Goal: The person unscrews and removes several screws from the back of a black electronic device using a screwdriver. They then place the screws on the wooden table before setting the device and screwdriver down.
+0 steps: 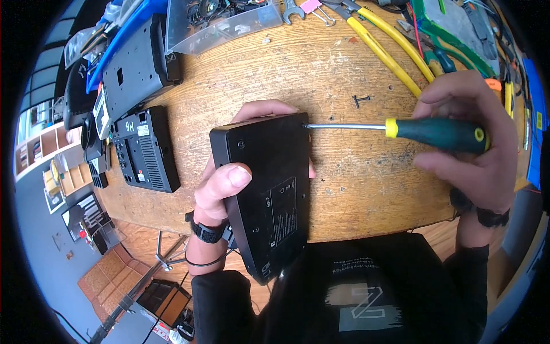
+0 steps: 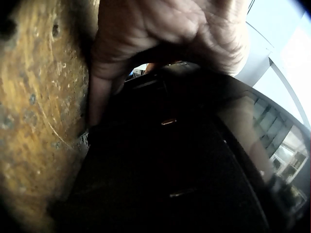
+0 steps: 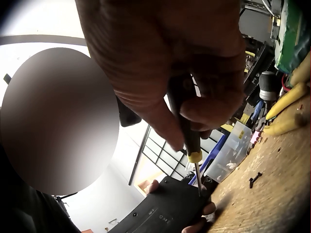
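A black box-shaped device (image 1: 269, 189) with a printed label is held tilted by my left hand (image 1: 226, 183), thumb on the near face and fingers round behind. The left wrist view shows that hand (image 2: 170, 34) over the dark body (image 2: 160, 155). My right hand (image 1: 475, 137) has its thumb and fingers round the green handle of a screwdriver (image 1: 441, 135). The shaft meets a corner hole of the device. In the right wrist view the hand (image 3: 170, 68) curls about the handle, and the tip touches the device's corner (image 3: 170, 204).
Two small black screws (image 1: 361, 101) lie on the wooden table (image 1: 344, 200). Yellow-handled pliers (image 1: 395, 51) and a clear plastic bin (image 1: 229, 34) are at the back. Another black unit (image 1: 146, 149) and a larger black panel (image 1: 134, 69) lie on the left; a green box (image 1: 455, 34) stands back right.
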`<action>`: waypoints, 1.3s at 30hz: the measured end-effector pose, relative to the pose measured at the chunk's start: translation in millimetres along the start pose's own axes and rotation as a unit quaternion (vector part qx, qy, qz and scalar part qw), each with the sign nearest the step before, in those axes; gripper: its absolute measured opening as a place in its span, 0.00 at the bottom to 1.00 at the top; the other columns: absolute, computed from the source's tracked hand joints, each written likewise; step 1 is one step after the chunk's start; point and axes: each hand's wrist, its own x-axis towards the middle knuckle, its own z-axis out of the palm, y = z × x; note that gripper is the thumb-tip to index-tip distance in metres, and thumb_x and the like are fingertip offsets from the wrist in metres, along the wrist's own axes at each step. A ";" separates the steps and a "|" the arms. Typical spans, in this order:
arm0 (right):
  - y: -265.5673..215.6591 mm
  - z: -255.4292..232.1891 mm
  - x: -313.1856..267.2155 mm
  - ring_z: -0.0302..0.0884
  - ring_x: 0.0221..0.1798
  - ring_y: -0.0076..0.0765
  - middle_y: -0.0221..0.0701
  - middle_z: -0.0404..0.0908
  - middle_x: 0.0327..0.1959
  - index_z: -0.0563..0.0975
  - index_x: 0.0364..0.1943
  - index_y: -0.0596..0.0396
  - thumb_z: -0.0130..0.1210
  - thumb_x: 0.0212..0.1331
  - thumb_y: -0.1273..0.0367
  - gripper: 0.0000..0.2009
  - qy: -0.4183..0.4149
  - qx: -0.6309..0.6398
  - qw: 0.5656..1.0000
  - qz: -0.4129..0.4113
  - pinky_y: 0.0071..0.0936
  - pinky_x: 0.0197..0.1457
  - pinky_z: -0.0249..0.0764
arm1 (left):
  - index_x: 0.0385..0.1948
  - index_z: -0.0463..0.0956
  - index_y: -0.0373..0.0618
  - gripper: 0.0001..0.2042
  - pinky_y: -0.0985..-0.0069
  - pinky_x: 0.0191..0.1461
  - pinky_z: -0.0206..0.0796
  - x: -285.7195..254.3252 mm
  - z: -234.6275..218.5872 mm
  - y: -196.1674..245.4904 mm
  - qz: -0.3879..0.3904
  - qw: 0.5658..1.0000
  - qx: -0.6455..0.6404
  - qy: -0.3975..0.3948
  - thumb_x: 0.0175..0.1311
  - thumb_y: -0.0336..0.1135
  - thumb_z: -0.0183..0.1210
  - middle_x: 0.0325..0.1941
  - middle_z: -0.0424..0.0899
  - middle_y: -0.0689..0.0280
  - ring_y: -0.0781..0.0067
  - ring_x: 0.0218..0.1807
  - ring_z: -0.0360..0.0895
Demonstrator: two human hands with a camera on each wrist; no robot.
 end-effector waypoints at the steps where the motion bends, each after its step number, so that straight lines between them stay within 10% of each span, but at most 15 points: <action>1: -1.5 0.0 0.3 0.85 0.39 0.23 0.31 0.85 0.35 0.78 0.53 0.60 0.68 0.54 0.76 0.20 -0.023 0.013 0.999 0.026 0.19 0.48 0.79 | 0.61 0.65 0.28 0.48 0.56 0.39 0.83 0.4 0.1 0.2 -0.001 1.000 0.004 -0.003 0.46 0.63 0.65 0.46 0.81 0.44 0.46 0.37 0.87; 24: 10.4 -1.3 2.8 0.82 0.61 0.40 0.45 0.82 0.58 0.79 0.44 0.56 0.67 0.47 0.81 0.18 -0.045 -0.015 0.995 -0.085 0.32 0.59 0.77 | 0.62 0.65 0.29 0.48 0.56 0.40 0.83 -0.4 -0.3 0.8 -0.004 1.000 0.006 0.002 0.46 0.64 0.65 0.48 0.81 0.43 0.46 0.38 0.86; 39: 8.7 15.4 -5.1 0.83 0.33 0.40 0.37 0.82 0.30 0.84 0.43 0.59 0.69 0.55 0.72 0.12 -0.029 -0.149 0.988 -0.025 0.29 0.37 0.71 | 0.64 0.64 0.30 0.48 0.55 0.41 0.82 -0.6 -3.0 -1.3 0.006 1.000 0.007 -0.008 0.49 0.63 0.64 0.48 0.80 0.43 0.44 0.39 0.86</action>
